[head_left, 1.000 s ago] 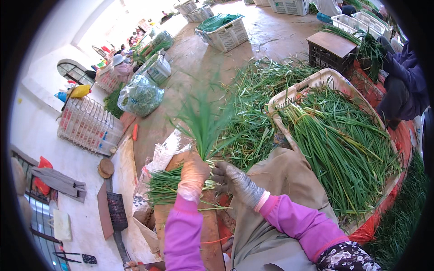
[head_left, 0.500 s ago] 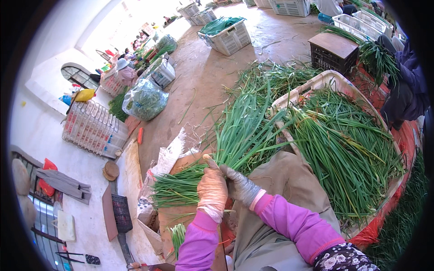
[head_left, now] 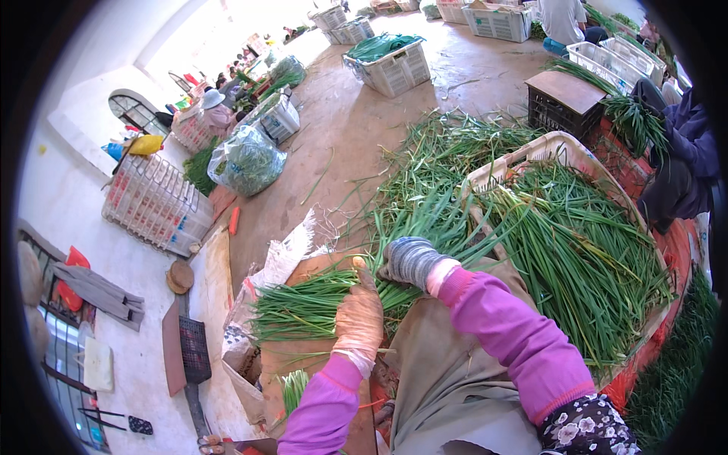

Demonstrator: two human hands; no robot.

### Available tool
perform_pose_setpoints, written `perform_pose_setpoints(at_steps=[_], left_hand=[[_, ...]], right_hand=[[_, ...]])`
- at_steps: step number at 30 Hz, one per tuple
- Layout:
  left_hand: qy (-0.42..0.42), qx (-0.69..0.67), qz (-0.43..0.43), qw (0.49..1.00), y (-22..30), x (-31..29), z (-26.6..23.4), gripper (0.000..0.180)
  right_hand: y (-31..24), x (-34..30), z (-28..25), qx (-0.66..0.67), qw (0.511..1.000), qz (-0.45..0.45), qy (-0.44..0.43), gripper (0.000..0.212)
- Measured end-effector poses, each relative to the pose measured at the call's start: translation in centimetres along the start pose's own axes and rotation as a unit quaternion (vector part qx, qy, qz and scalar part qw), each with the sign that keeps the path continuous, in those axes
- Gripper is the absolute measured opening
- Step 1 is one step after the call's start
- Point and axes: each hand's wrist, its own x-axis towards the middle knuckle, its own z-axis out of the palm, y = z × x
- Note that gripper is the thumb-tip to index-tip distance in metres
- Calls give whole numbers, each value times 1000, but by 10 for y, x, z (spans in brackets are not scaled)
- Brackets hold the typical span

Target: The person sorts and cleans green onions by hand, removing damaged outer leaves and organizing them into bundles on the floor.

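My left hand, in an orange glove, closes round a bunch of garlic chives whose thin green stalks lie on a wooden board. Just right of it is my right hand in a grey knitted glove, fingers curled into the leafy part of the chives. Those leaves are smeared by motion and reach toward a big pale crate heaped with more chives. On the board's near part lies a small bunch of cut stalks.
Loose leaves lie piled on the floor beyond my knees. A white woven sack hangs by the board. A black crate with a flat top stands at the far right, near a seated person. Stacked white baskets line the left wall.
My right hand has moved up and slightly right, away from my left hand, drawing the leaf ends along. My left hand stays almost in place on the bunch.
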Motion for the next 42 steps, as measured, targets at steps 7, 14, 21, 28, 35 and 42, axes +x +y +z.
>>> perform_pose_setpoints(at_steps=[7,14,21,28,35,42], left_hand=[[-63,-40,-6,997,-24,-13,14,81],[-62,-22,-13,998,-36,-21,31,80],[-81,-1,-12,997,-38,-23,35,84],[-76,-9,-8,997,-40,-30,23,81],[-83,-13,-10,996,-37,-26,24,82],[-121,-71,-8,990,-28,-24,14,81]], right_hand=[[24,12,-31,307,933,-70,175,20],[67,34,-87,159,913,166,338,47],[3,-32,-13,-57,996,-54,-48,49],[44,-13,18,346,937,-28,24,24],[85,17,-16,384,886,-70,252,37],[-24,-18,52,102,974,-201,14,31]])
